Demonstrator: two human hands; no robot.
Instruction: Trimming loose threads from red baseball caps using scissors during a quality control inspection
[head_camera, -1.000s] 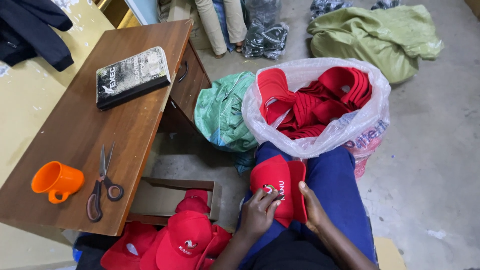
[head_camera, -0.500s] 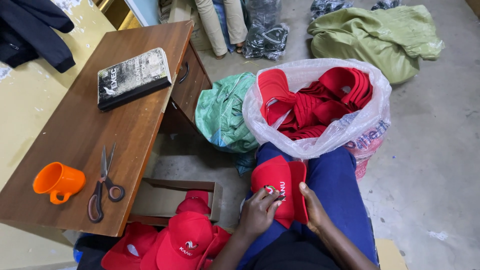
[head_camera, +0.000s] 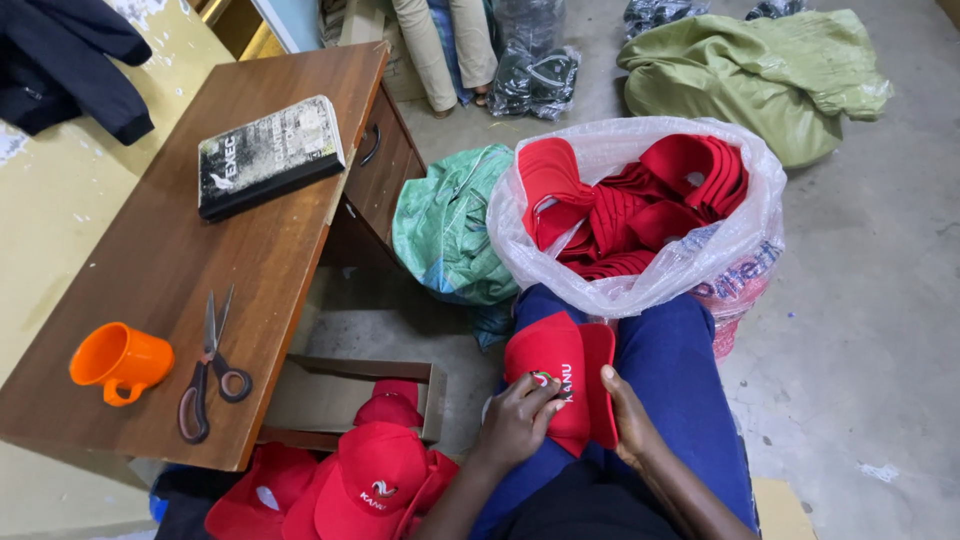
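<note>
A red cap (head_camera: 556, 362) with a small round emblem lies on my lap, across my blue trousers. My left hand (head_camera: 518, 420) pinches the cap's front near the emblem. On the cap's other side my right hand (head_camera: 628, 415) holds its edge with the fingers curled along it. Just beyond my knees stands a clear plastic bag (head_camera: 640, 275) stuffed with several more red caps (head_camera: 640, 210). To my lower left is a pile of red caps (head_camera: 362, 482) on the floor.
A brown wooden desk (head_camera: 150, 300) on my left carries an orange mug (head_camera: 120, 362), scissors (head_camera: 208, 368) and a dark book (head_camera: 268, 155). A cardboard box (head_camera: 345, 400) sits under it. A green sack (head_camera: 452, 225), a bigger olive sack (head_camera: 760, 80) and another person's legs (head_camera: 445, 50) lie beyond.
Both hands stay on the cap in my lap with only slight finger shifts. Nothing else has moved.
</note>
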